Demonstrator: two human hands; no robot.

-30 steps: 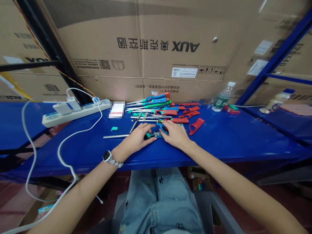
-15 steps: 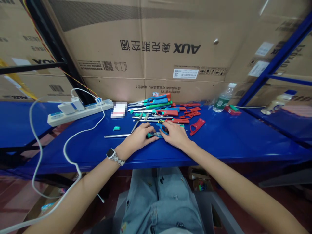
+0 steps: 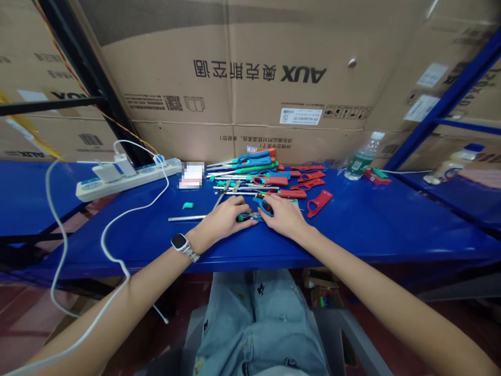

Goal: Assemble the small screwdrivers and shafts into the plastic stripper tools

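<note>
My left hand [image 3: 225, 218] is closed around a lighter with a long metal tube [image 3: 187, 218] that points left, low over the blue table. My right hand [image 3: 287, 215] is closed on a blue lighter casing [image 3: 263, 206] that meets the left hand's piece between my fingertips; small parts there are partly hidden. Just behind my hands lies a pile of long-tubed lighters, among them a red one [image 3: 274, 180] and a green one [image 3: 256, 168]. A loose red casing [image 3: 320, 203] rests right of my right hand, and a small green piece [image 3: 188, 206] lies left of my left hand.
A white power strip [image 3: 129, 180] with cables stands at the left. One white cable [image 3: 104, 235] runs over my left forearm. A plastic bottle [image 3: 362, 159] and a small red box [image 3: 378, 176] are at the right. A large cardboard box [image 3: 250, 94] stands behind the blue table [image 3: 371, 224].
The view has shifted very slightly. Both hands keep nearly the same place and hold on the lighter parts.
</note>
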